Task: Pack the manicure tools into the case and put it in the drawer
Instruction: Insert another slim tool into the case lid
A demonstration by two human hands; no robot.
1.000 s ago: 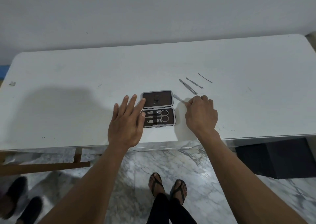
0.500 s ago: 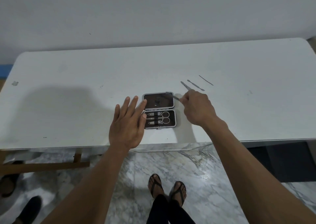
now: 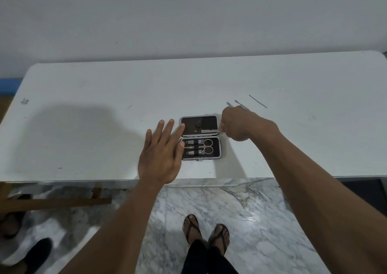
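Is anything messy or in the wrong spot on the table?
Yes. Three thin metal tools lie loose on the table, beyond the right hand, not in the open case. Nothing looks broken or spilled.

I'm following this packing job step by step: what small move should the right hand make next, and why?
Probably slide the thin metal tool further left into the case lid. The right hand pinches its end at the lid's right edge, the tool lies only partly inside, and the left hand steadies the case.
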